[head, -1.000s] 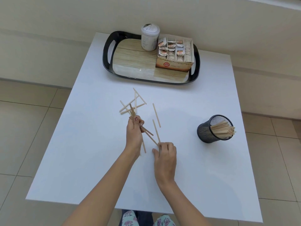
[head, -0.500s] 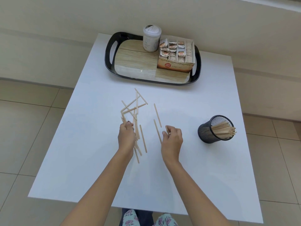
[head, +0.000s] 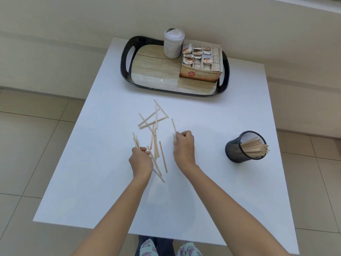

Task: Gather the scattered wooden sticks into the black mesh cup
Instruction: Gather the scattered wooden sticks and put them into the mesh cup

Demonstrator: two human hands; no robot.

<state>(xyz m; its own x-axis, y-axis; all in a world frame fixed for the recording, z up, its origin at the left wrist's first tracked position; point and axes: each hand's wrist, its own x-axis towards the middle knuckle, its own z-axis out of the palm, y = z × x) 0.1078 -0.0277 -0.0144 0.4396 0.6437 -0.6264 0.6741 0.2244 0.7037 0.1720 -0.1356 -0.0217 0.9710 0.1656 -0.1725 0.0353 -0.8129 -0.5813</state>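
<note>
Wooden sticks [head: 163, 157] between curled fingers [head: 145, 151], left hand [head: 141, 160] and right hand [head: 184, 147]

The left hand [head: 141, 160] grips a bundle of sticks [head: 136, 142] that juts beyond its fingers, away from the person. More loose sticks [head: 156, 143] lie on the white table [head: 110, 182] between the fingers of the 2 hands. The right hand [head: 184, 147] pinches a single stick [head: 173, 126] in curled fingertips; the black mesh cup [head: 238, 152] stands well right of them.

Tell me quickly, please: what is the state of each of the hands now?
Left hand: grips a few wooden sticks.
Right hand: fingers curled, pinches the end of one loose stick.
</note>
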